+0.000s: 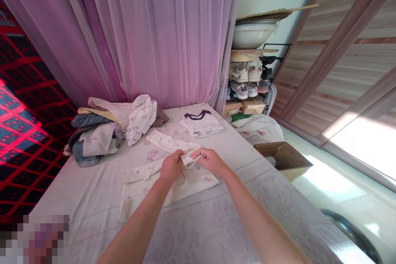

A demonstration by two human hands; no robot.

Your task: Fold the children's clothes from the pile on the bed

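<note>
A cream garment point(142, 189) with small pale prints lies spread on the bed, one sleeve or leg reaching away toward the curtain. My left hand point(172, 166) pinches its fabric near the middle. Just to the right, my right hand point(211, 161) grips a cuff-like edge of the same garment, lifted slightly off the sheet. Whether it is a top or trousers I cannot tell. Beyond my hands sits a folded white shirt point(206, 127) with a dark neckband. To the left is a heap of crumpled clothes point(102, 138).
The bed point(198, 231) has a pale floral sheet. Purple curtains point(167, 37) hang behind it. At right are a shoe rack point(247, 86) with a white basin point(253, 35) on top, an open cardboard box point(291, 154) on the floor, and a wooden wardrobe point(337, 62).
</note>
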